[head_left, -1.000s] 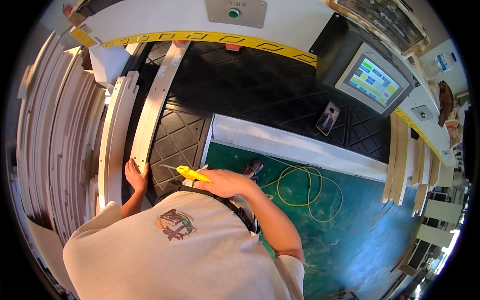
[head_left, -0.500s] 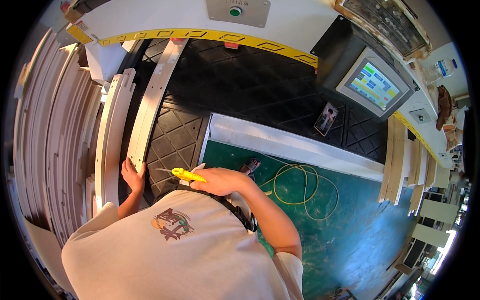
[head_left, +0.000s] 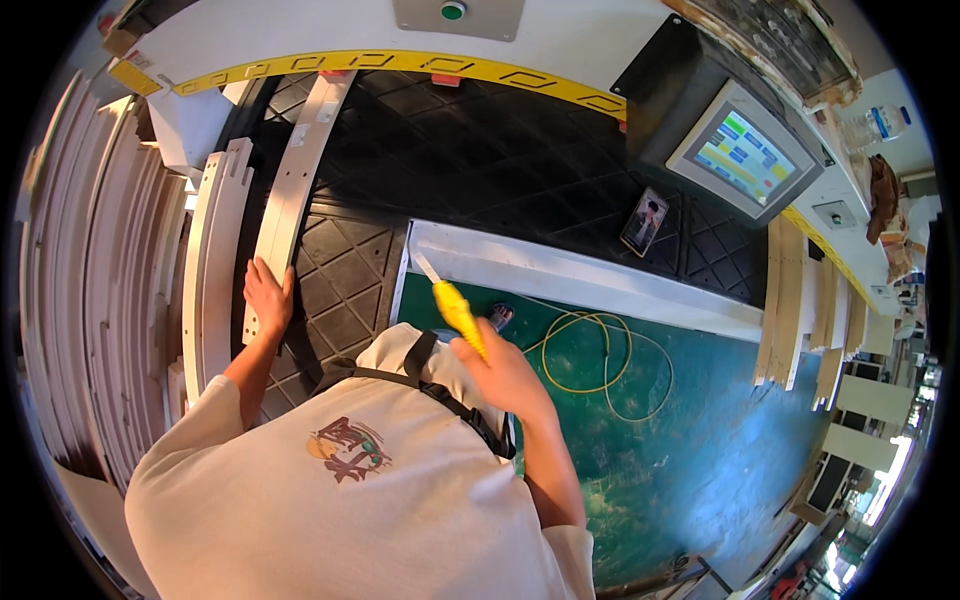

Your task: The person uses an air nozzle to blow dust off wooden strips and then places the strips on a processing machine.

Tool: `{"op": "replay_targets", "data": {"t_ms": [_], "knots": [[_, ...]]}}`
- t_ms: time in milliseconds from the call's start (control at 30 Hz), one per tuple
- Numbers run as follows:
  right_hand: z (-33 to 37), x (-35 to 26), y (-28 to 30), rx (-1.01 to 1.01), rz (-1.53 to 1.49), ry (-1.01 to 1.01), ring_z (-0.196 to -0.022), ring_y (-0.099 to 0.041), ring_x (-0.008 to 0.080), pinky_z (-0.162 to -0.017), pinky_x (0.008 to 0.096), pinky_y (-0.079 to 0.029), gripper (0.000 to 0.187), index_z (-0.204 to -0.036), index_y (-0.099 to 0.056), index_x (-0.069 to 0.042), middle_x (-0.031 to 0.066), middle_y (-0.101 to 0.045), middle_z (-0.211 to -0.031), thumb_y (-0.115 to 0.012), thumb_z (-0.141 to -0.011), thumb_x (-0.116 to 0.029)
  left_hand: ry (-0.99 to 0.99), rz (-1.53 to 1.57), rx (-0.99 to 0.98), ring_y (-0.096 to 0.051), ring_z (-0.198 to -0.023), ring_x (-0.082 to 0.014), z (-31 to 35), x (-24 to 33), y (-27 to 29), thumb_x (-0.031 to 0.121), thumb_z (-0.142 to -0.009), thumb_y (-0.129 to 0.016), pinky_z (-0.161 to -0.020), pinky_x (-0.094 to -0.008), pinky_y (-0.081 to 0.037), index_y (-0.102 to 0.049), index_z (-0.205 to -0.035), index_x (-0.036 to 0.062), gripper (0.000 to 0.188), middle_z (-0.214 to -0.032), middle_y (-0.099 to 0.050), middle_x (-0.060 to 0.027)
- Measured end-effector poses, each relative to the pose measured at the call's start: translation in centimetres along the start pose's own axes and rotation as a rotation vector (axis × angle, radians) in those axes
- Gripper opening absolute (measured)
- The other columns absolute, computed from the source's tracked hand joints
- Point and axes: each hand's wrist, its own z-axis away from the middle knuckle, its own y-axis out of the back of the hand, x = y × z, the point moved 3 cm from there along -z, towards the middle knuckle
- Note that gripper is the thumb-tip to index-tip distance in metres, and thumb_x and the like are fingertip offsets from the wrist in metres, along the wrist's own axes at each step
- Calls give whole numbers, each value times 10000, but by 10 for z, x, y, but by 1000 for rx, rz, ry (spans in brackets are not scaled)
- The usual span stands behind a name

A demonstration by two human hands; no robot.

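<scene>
Right hand (head_left: 508, 378) is clamped around the yellow tool (head_left: 457, 312), held apart from the pale board (head_left: 293, 185). Left hand (head_left: 267, 298) lies on that board, fingers extended, thumb apart.

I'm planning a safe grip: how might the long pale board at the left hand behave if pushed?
The long pale board shows no visible sag, so it is probably stiff. It lies flat along the black bed, so rolling seems unlikely. Being long, it might swivel if the left hand pushed its near end sideways.

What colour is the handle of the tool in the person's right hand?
The tool's handle is bright yellow, best seen in the head view.
</scene>
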Motion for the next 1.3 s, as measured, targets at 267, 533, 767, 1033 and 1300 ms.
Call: {"op": "replay_targets", "data": {"t_ms": [267, 533, 767, 1033, 1300], "knots": [[56, 38, 0, 92, -365, -240, -1037, -684, 306, -940, 398, -517, 574, -1486, -502, -35, 190, -692, -1123, -581, -1077, -430, 5, -10, 25, -442, -1389, -461, -104, 51, -46, 556, -1013, -597, -1085, -608, -374, -382, -1529, -42, 818, -1536, -431, -316], [58, 46, -29, -52, -325, -191, -1009, -645, 200, -947, 356, -508, 555, -1480, -499, -25, 121, -695, -1123, -606, -1079, -393, 35, -18, 44, -448, -1380, -444, -129, 70, -53, 572, -1002, -598, -1056, -624, -384, -389, -1522, -28, 820, -1530, -438, -295], [76, 58, -30, 20, -550, -174, -664, -486, 51, -623, 234, -406, 367, -1269, -560, -17, -28, -580, -850, -562, -1107, -346, 31, -36, 55, -458, -1361, -429, -128, 69, -54, 567, -999, -602, -1028, -626, -392, -397, -1525, -2, 802, -1523, -442, -279], [84, 64, -36, -9, -581, -221, -693, -507, 74, -641, 254, -447, 384, -1259, -579, -7, -14, -618, -922, -569, -1103, -358, 18, -47, 55, -468, -1337, -437, -127, 70, -52, 564, -1004, -594, -1003, -633, -409, -391, -1533, 42, 770, -1506, -450, -279], [73, 53, -36, 43, -537, -113, -529, -403, 15, -492, 201, -330, 287, -1147, -577, -49, -49, -546, -758, -525, -1127, -330, 53, 12, -41, -436, -1350, -477, -133, 65, -58, 571, -994, -606, -1007, -671, -383, -371, -1569, 158, 746, -1536, -395, -285]]}}
